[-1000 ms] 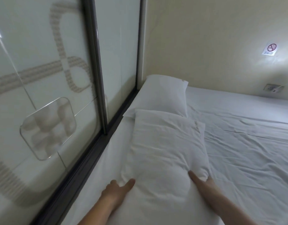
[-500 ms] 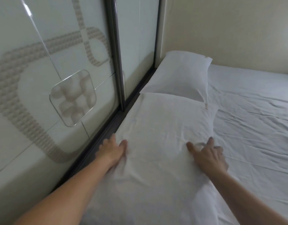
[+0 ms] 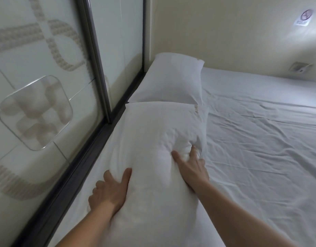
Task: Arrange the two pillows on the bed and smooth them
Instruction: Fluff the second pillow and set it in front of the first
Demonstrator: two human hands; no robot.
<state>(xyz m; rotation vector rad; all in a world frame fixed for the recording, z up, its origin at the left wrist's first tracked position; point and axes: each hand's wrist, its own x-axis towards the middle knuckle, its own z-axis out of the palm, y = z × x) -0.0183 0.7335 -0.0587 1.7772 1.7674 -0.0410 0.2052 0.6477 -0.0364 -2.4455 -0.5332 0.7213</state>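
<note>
Two white pillows lie end to end along the left edge of the bed [image 3: 260, 143]. The far pillow [image 3: 171, 81] sits in the corner against the wall. The near pillow [image 3: 150, 132] lies right in front of me, its far edge touching the far pillow. My left hand [image 3: 109, 191] presses against the near pillow's left side, thumb on top. On its right side, my right hand [image 3: 191, 166] digs its fingers into the fabric, bunching it into folds.
A frosted glass sliding panel with a dark frame [image 3: 93, 154] runs along the bed's left side. A cream wall [image 3: 224, 32] stands behind the bed with a small sign [image 3: 304, 17] and a socket [image 3: 299, 67]. The white sheet is wrinkled on the right.
Both hands shifted from lying flat on top of the near pillow to squeezing its sides. The pillow now looks plumper and bunched near my right hand.
</note>
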